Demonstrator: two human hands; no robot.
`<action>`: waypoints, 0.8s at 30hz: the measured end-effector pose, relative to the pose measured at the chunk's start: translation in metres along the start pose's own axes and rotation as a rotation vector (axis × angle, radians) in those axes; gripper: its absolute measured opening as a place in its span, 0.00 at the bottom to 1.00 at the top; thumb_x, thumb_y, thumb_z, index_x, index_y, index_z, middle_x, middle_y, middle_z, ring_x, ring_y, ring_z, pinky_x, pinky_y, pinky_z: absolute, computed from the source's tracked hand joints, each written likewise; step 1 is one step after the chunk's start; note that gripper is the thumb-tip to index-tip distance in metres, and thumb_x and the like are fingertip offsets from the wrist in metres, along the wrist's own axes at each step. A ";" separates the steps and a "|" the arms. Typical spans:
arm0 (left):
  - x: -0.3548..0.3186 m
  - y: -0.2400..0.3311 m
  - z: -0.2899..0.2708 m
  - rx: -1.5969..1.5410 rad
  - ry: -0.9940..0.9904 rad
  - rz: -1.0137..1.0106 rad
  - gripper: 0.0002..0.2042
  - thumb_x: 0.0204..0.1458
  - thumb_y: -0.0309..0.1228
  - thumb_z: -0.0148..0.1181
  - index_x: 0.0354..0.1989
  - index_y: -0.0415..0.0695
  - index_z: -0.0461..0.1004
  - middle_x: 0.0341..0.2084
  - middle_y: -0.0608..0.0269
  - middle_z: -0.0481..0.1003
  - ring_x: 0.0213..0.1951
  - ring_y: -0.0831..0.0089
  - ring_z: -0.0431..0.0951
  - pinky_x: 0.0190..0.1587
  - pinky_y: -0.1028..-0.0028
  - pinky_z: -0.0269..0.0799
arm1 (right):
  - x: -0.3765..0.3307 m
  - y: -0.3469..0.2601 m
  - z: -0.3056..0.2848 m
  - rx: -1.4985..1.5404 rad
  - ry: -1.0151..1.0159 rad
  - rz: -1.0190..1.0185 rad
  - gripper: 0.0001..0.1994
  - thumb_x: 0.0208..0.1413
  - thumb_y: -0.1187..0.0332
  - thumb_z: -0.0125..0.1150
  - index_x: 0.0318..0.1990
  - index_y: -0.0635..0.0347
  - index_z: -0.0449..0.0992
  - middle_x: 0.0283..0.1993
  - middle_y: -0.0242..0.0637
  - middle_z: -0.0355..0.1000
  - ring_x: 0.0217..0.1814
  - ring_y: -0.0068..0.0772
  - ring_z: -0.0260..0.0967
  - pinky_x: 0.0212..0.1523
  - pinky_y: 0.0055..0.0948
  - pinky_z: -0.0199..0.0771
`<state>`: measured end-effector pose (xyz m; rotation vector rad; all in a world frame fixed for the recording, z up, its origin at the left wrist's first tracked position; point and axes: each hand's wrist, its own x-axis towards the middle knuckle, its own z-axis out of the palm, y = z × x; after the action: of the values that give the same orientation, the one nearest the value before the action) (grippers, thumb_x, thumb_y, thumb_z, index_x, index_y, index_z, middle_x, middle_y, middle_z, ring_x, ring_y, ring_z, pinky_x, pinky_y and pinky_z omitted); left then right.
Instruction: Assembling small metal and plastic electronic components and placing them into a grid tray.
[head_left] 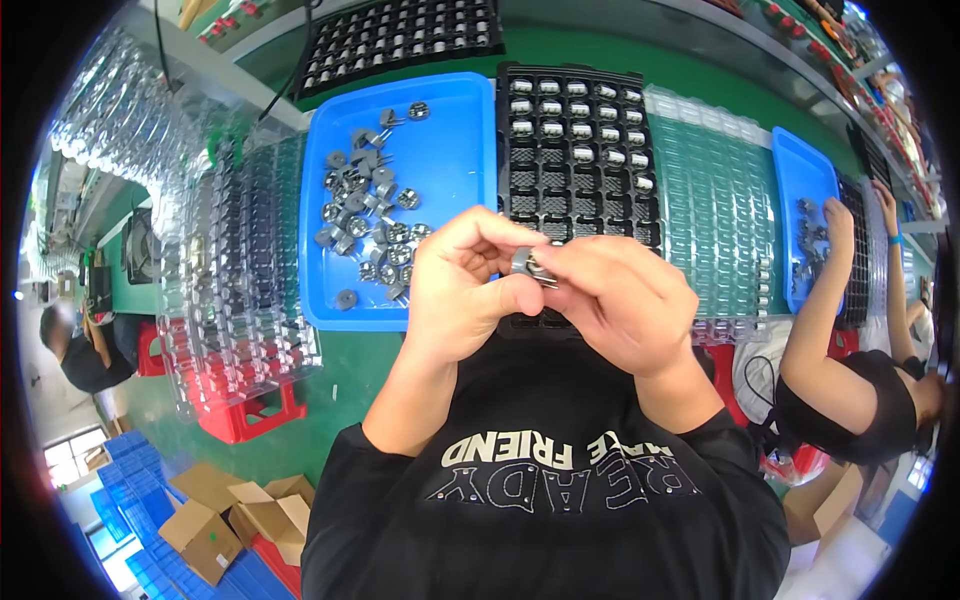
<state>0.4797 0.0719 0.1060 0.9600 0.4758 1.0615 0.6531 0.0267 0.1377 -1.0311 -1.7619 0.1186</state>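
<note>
Left hand and right hand pinch closed together on one small grey round metal part, raised above the black gridded compartment tray, blue plastic bin of loose parts just beside for easy reach.

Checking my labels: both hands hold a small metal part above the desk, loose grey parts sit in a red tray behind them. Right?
Not quite: the tray holding the loose grey parts is blue, as the head view shows. Both the left hand and right hand do hold a small metal part.
</note>
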 end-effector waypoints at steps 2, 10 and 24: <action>-0.004 -0.004 0.005 -0.023 0.037 0.027 0.23 0.42 0.27 0.80 0.45 0.36 0.76 0.38 0.59 0.80 0.39 0.76 0.80 0.41 0.75 0.80 | -0.003 0.002 0.004 0.076 0.005 0.095 0.12 0.41 0.77 0.77 0.36 0.63 0.82 0.36 0.39 0.80 0.36 0.35 0.80 0.37 0.28 0.81; 0.002 -0.002 -0.018 0.842 0.181 -0.101 0.23 0.48 0.24 0.73 0.54 0.38 0.76 0.41 0.57 0.80 0.41 0.68 0.81 0.45 0.70 0.79 | 0.005 0.051 0.013 0.122 -0.245 0.510 0.02 0.51 0.76 0.68 0.32 0.62 0.80 0.33 0.36 0.75 0.35 0.30 0.77 0.36 0.28 0.76; 0.035 0.016 -0.091 1.944 0.097 -0.013 0.18 0.44 0.19 0.67 0.47 0.37 0.77 0.44 0.44 0.79 0.50 0.46 0.78 0.53 0.55 0.73 | 0.007 0.105 -0.002 -0.440 -0.333 0.392 0.11 0.51 0.68 0.69 0.43 0.58 0.82 0.41 0.45 0.76 0.49 0.50 0.74 0.51 0.45 0.76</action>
<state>0.4203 0.1444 0.0757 2.5247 1.6867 0.3258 0.7151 0.0964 0.0884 -1.7569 -1.9055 0.1578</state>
